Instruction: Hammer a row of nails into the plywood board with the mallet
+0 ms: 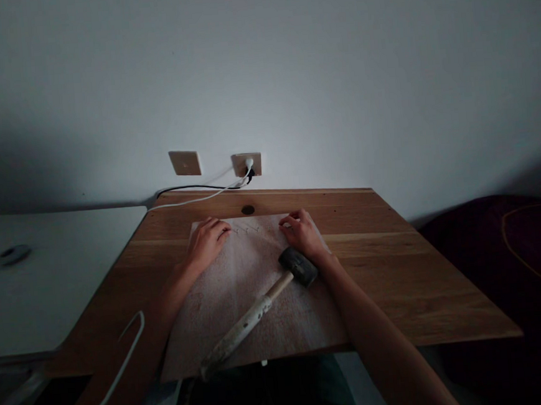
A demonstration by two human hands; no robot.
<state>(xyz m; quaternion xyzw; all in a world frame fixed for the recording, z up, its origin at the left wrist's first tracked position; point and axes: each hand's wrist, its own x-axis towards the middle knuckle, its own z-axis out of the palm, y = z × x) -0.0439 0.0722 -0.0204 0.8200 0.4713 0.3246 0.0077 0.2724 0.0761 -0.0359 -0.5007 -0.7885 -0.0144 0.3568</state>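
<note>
The scene is dim and cool-toned, its light soft and its source out of view; the wall (337, 97) is palest above the far edge of the wooden desk (425, 265); broad, soft-edged shadows darken it beyond the desk's far left and far right corners; a thin, faint shadow lies by the white cable (195, 200) near the far edge; below the near edge, the dark clothing (295, 391) sinks almost to black; wide-angle stretch splays the near corners; off the left edge, an oval object (13, 255) is smeared; the tiny pegs (258, 229) look soft.
</note>
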